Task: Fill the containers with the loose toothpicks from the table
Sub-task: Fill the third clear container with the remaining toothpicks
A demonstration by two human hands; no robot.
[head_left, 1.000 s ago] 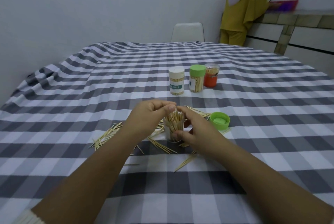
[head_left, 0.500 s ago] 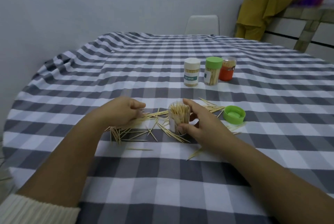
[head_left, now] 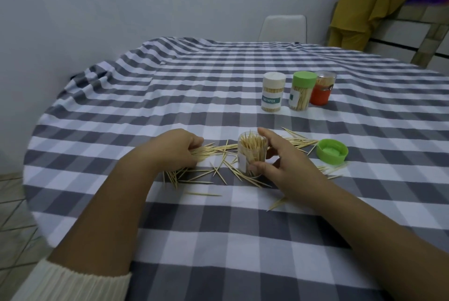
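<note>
The left hand (head_left: 178, 148) has left the jar (head_left: 252, 154) and now curls round loose toothpicks (head_left: 220, 169) on the counter (head_left: 218, 240); the right hand (head_left: 283, 165) still grips the nearly full jar, so another load seems due

The bench (head_left: 170, 96) is covered in a check of grey, dark grey and white. The loose toothpicks (head_left: 206, 174) are seen in pale yellow wood. A bright green lid (head_left: 332, 151) is shown beside them. The clear container (head_left: 252, 154) is marked by a white label. Farther back, a white-capped container (head_left: 272, 92) is banded with a teal label, a second container (head_left: 302, 94) is topped in green, and a third container (head_left: 323, 91) is coloured orange-red. A cream ribbed sleeve (head_left: 73, 283) is seen, mustard-yellow clothing (head_left: 359, 8) behind
</note>
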